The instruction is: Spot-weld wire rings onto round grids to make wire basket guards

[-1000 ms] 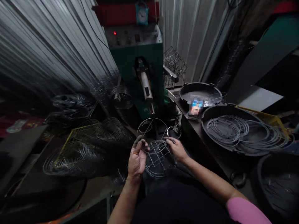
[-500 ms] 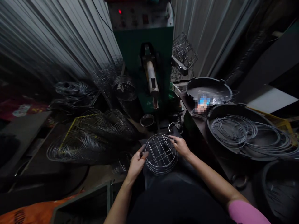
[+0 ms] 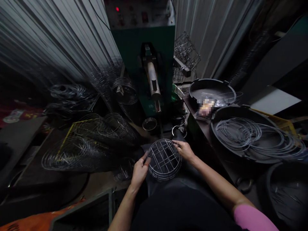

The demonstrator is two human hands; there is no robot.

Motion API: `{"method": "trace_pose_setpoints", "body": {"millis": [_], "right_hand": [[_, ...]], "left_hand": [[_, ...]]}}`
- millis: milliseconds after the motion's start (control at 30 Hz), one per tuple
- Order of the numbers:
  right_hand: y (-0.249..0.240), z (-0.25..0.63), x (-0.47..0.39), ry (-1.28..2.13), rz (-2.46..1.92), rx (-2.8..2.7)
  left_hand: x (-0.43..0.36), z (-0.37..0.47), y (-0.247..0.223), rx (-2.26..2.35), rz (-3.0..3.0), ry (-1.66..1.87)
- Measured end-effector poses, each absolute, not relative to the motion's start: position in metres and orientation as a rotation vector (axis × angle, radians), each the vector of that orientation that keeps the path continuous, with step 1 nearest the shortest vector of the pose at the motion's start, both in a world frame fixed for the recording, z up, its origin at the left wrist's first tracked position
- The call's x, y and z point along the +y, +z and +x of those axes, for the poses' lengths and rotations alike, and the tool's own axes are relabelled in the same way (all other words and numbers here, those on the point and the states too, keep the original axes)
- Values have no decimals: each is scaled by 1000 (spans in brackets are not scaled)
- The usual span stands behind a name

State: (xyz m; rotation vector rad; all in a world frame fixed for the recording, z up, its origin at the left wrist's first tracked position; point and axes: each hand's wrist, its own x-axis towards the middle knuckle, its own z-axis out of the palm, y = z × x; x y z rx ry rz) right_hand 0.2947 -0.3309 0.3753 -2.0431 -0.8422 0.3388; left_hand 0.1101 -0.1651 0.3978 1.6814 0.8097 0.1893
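Round wire grid rack [image 3: 165,157], one, grid uppermost with hoops around its side; located over the person's dark-clothed lap, before the green machine [image 3: 127,45]. Left hand [image 3: 140,171]: grasping the rack's left rim, thumb on top. Right hand [image 3: 184,150]: pinching the rim at upper right. Machine fitted with a metal arm [image 3: 153,78] and a lit red lamp [image 3: 117,9]. At right, on a dark counter [image 3: 201,131]: round black tray [image 3: 218,154] bearing loose wire hoops [image 3: 237,133]; second round tray [image 3: 199,81] beyond. At left: bundled wire hoops [image 3: 64,154], many.
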Motion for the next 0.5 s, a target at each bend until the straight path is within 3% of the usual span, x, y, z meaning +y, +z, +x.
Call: {"method": "trace_pose_setpoints", "body": {"millis": [500], "right_hand": [[372,293,-340,629,-1773,-521]], "left_hand": [[-174,109,397,862,1601,227]]}}
